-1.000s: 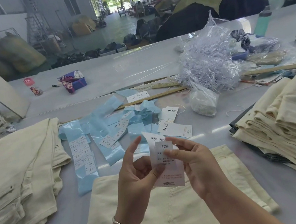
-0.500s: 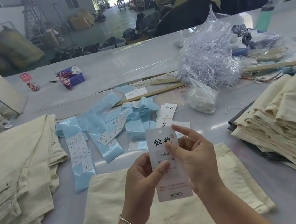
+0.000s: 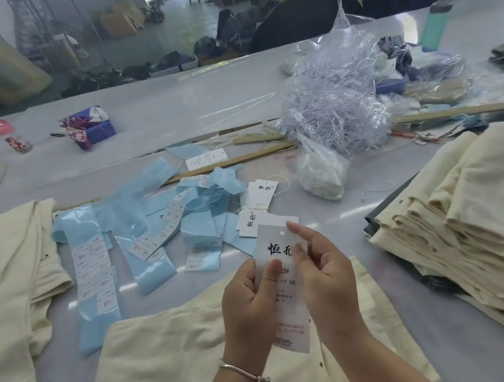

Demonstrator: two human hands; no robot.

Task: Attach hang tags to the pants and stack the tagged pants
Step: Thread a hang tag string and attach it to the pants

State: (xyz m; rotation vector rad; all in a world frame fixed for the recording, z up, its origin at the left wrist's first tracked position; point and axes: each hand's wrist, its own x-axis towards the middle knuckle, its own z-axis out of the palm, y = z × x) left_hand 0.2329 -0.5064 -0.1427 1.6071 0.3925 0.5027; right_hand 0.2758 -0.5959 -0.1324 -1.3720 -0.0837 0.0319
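A white hang tag (image 3: 284,286) with black characters and a hole near its top stands upright between both my hands. My left hand (image 3: 250,306) pinches its left edge with the thumb on the face. My right hand (image 3: 322,274) holds its right edge, forefinger up near the hole. Under the hands lies a folded cream pair of pants (image 3: 157,360). More cream pants are stacked at the right (image 3: 478,218) and lie spread at the left (image 3: 8,274). Loose hang tags (image 3: 260,204) with string rest just beyond the held tag.
Blue backing strips with small white stickers (image 3: 134,232) sprawl across the middle. A bag of clear plastic fasteners (image 3: 332,106), a small bag of white bits (image 3: 320,172) and wooden rulers (image 3: 240,158) lie behind. A pink bottle (image 3: 11,136) and a purple box (image 3: 92,128) stand far left.
The tag has been raised and straightened in my hands, showing more of its top and the hole. My right forefinger has moved up toward the hole.
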